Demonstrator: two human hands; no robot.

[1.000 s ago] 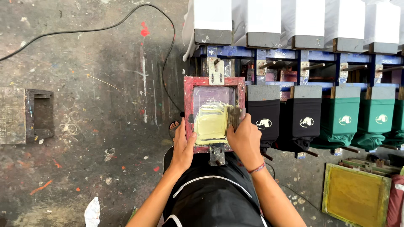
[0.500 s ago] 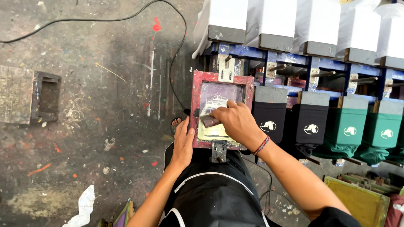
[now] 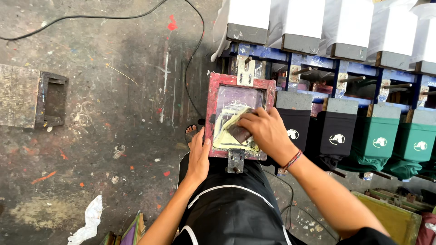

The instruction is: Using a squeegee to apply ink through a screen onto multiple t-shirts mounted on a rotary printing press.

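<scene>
A red-framed printing screen (image 3: 213,97) lies flat in front of me, its mesh smeared with pale yellow ink (image 3: 225,132). My right hand (image 3: 265,129) is over the mesh, closed on a small dark squeegee (image 3: 238,133) that rests in the ink. My left hand (image 3: 198,156) presses flat on the frame's lower left corner, fingers on the red wood. A metal clamp (image 3: 235,161) sticks out from the frame's near edge, above my black-clothed lap.
To the right runs a row of print stations with black shirts (image 3: 336,134) and green shirts (image 3: 379,143), white shirts (image 3: 299,18) behind. A black cable (image 3: 91,17) crosses the stained concrete floor. A wooden block (image 3: 32,95) lies left; a yellow screen (image 3: 393,218) lower right.
My right hand left the frame's right edge, moved onto the mesh and now grips the squeegee in the ink. My left hand stayed on the frame's left side.
</scene>
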